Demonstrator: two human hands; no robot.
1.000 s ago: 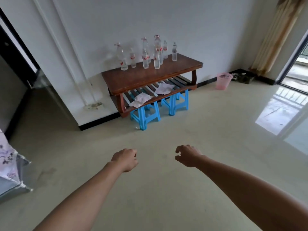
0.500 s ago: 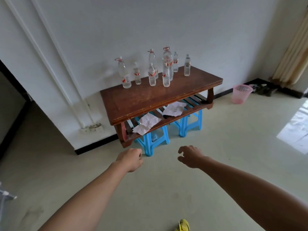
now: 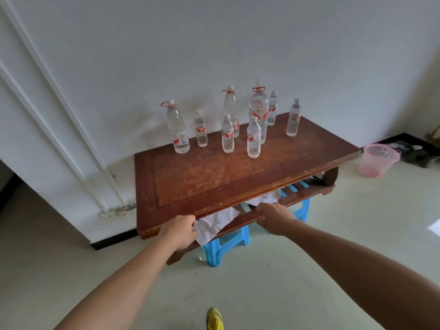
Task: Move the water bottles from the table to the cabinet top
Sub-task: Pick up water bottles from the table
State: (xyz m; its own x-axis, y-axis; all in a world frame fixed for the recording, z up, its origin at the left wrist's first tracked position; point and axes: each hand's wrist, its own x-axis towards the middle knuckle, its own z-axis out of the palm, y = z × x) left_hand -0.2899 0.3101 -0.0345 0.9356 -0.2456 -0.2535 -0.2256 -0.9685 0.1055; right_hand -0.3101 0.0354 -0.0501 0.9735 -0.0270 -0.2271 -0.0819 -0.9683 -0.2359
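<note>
Several clear water bottles stand upright on the far half of a low brown wooden table (image 3: 214, 177) against the white wall. A tall bottle (image 3: 178, 129) with a red handle ring is leftmost, and the largest bottle (image 3: 259, 110) stands near the middle. A small bottle (image 3: 254, 139) is nearest to me and another small bottle (image 3: 293, 120) is rightmost. My left hand (image 3: 179, 231) and my right hand (image 3: 276, 217) hang in front of the table's near edge, fingers loosely curled, holding nothing, well short of the bottles. No cabinet is in view.
Crumpled white papers (image 3: 214, 222) lie on the table's lower slatted shelf. Blue plastic stools (image 3: 223, 244) stand beneath it. A pink mesh basket (image 3: 378, 160) sits on the floor to the right, dark items behind it. A yellow shoe tip (image 3: 214, 319) shows at the bottom.
I have walked up to the table, which now fills the middle of the view. Both hands have risen from over the bare floor to just before its front edge.
</note>
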